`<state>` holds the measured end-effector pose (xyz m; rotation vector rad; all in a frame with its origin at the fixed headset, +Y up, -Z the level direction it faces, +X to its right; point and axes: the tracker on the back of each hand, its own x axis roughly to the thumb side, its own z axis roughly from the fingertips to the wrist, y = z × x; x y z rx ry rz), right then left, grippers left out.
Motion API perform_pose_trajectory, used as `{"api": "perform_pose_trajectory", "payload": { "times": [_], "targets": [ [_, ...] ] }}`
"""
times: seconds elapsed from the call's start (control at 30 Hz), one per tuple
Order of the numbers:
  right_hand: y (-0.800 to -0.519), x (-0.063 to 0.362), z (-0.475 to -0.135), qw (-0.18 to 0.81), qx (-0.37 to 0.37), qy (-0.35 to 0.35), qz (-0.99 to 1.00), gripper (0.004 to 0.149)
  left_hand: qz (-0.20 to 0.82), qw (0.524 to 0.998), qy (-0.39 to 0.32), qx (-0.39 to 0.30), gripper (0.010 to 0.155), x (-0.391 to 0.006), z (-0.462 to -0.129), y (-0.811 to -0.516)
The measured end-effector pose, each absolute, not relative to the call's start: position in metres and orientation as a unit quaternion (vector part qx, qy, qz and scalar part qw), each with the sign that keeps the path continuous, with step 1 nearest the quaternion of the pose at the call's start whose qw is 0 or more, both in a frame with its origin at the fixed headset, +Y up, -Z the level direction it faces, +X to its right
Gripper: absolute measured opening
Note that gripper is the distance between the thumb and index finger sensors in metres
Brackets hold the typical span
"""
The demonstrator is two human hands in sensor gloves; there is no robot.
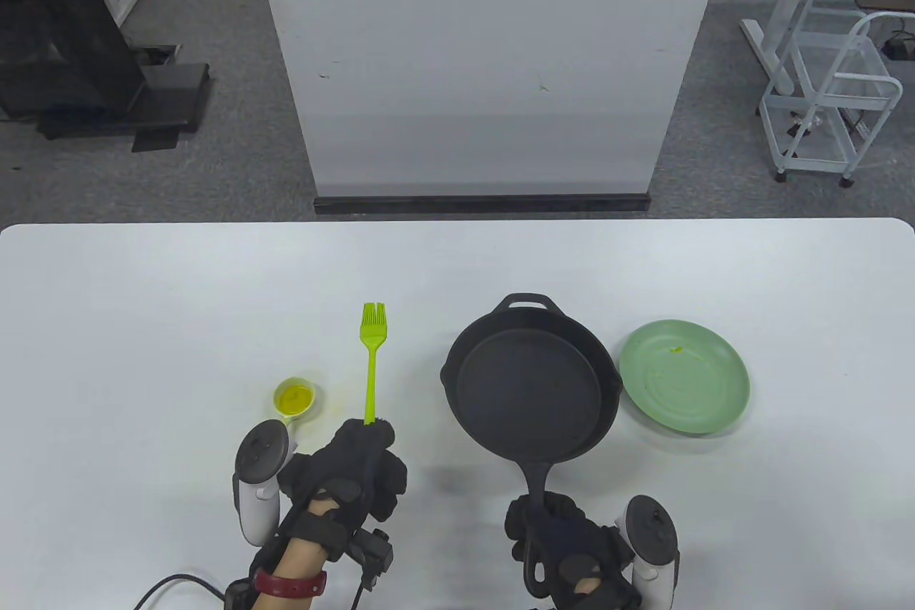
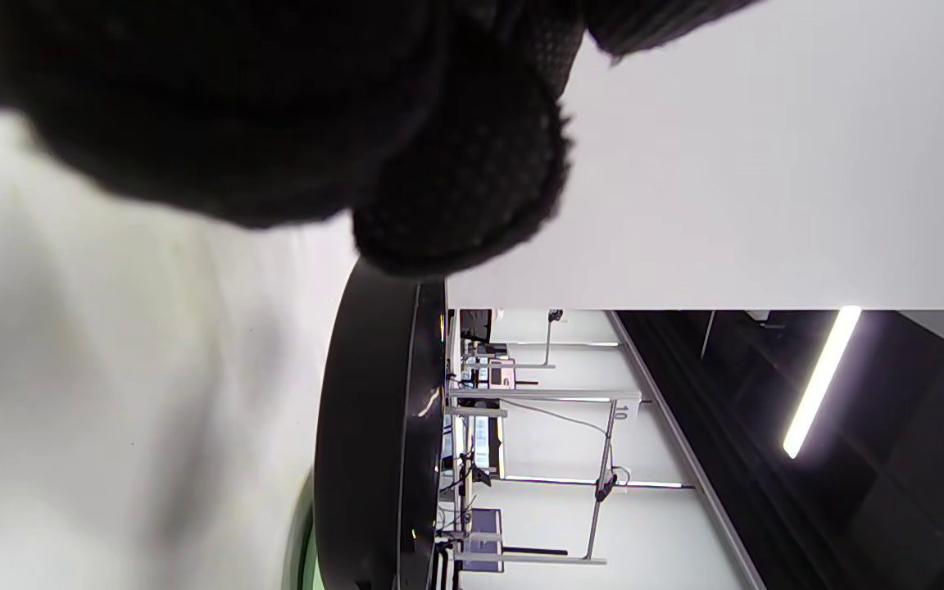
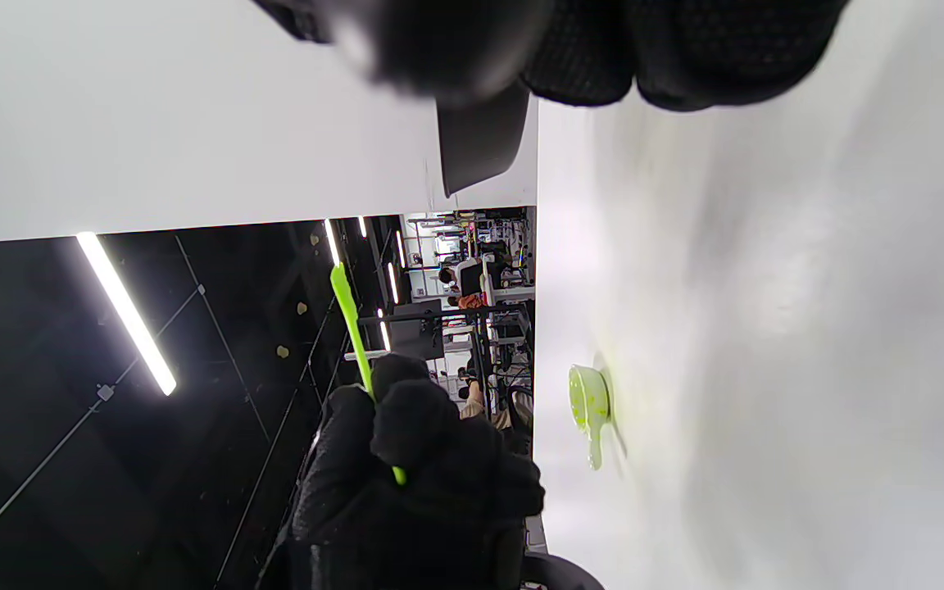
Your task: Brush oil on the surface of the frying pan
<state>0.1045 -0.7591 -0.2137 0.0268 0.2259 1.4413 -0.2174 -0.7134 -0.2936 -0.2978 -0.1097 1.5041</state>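
The frying pan [image 1: 529, 388] is sitting on the table [image 1: 143, 324] right of centre, its long handle pointing back toward you. Your right hand [image 1: 565, 553] is wrapping its fingers around that handle's end. Just left of the pan, your left hand [image 1: 350, 474] is gripping the lower end of the green brush [image 1: 373, 352], with the bristles pointing away from you; in the right wrist view the brush is standing clear of the tabletop. The small cup of yellow oil [image 1: 294, 399] is resting just left of the brush handle. A green plate [image 1: 684, 376] is lying just beside the pan's right rim.
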Motion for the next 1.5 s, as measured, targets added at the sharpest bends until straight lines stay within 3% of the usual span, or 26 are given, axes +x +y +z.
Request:
{"api": "perform_pose_trajectory", "payload": {
  "times": [0.43,0.9,1.5],
  "targets": [
    [-0.768,0.1,-0.223,0.749,0.022,0.13,0.649,0.05,0.652,0.745,-0.052,-0.132,0.049,-0.221,-0.283,-0.722],
    [-0.742,0.08,-0.246,0.69,0.012,0.118,0.714,0.051,0.661,0.735,-0.061,-0.137,0.049,-0.222,-0.282,-0.719],
    [-0.766,0.05,-0.271,0.687,-0.024,0.159,0.709,0.052,0.67,0.727,-0.051,-0.141,0.048,-0.225,-0.282,-0.72]
  ]
}}
